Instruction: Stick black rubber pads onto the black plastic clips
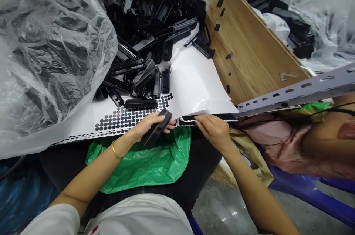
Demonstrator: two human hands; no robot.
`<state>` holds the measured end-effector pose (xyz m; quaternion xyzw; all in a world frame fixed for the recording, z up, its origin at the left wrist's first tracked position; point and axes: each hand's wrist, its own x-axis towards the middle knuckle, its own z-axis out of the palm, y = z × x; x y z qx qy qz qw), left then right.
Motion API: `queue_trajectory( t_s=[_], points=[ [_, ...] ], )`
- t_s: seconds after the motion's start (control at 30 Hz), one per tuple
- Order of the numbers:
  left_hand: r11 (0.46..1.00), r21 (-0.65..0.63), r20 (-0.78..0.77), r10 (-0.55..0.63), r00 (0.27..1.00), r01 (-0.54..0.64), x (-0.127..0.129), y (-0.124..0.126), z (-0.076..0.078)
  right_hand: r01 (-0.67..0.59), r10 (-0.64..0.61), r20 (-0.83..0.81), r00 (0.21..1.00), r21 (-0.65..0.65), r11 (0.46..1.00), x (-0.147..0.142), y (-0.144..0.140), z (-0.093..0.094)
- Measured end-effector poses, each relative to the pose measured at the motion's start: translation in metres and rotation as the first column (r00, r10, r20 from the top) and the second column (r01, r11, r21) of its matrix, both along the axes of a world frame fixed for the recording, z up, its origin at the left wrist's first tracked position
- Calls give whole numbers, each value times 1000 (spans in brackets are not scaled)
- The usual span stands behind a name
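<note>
One black plastic part (156, 130) sits gripped in your left hand (146, 126); your right hand (213, 128) pinches at the sticker sheet (124, 118) beside it. Most dots remain, and the pile of parts (149, 24) beyond looks large.

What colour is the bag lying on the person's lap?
The bag is bright green, seen best in the head view, just below the left hand.

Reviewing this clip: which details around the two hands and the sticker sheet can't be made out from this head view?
- Right hand: fingertips lie at the sticker sheet edge; whether they pinch a pad is too small to tell.
- Black part: the left hand covers its far side.
- Pile of black parts: lower layers buried; the left side hidden under the clear plastic bag.
- Person's lap: covered by the green bag.
</note>
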<state>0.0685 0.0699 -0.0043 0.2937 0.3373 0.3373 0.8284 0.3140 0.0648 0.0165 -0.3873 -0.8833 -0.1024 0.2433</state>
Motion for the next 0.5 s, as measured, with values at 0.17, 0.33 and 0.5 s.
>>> queue_trajectory(
  t_s=[0.17,0.33,0.5],
  points=[
    [999,-47,9,-11,1000,12,9,-22,-11,-64,-2,-202,979,-320,945,7,14,1],
    [984,-126,135,146,980,-129,18,-22,-11,9,-93,-281,955,-288,958,5,14,16],
    [965,-202,171,204,964,-168,19,-21,-10,1,-39,-411,911,-92,996,-7,-14,28]
  ],
)
